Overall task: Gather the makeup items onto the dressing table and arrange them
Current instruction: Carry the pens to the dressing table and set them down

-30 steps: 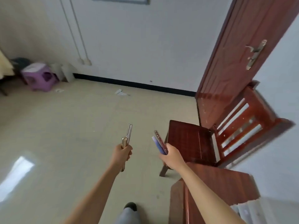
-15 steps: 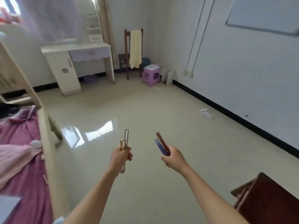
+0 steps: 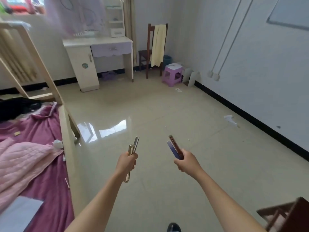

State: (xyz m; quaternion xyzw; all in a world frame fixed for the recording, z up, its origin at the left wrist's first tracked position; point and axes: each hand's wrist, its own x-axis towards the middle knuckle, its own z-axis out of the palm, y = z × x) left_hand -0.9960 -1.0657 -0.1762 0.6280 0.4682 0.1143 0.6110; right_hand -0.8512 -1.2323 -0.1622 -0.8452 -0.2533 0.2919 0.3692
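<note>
My left hand (image 3: 126, 162) grips two slim tubes (image 3: 133, 146), my right hand (image 3: 186, 162) what look like two flat cases (image 3: 173, 147), long axes all angled forward toward the dressing table (image 3: 97, 41), well apart. Grips unchanged; the table now sits nearer centre.

Both arms reach forward, left hand (image 3: 126, 162) fisted round slim gold and silver tubes (image 3: 134, 146), right hand (image 3: 186, 162) gripping flat red-and-blue cases (image 3: 173, 149).

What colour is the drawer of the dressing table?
The drawer is pale purple, in the head view.
</note>
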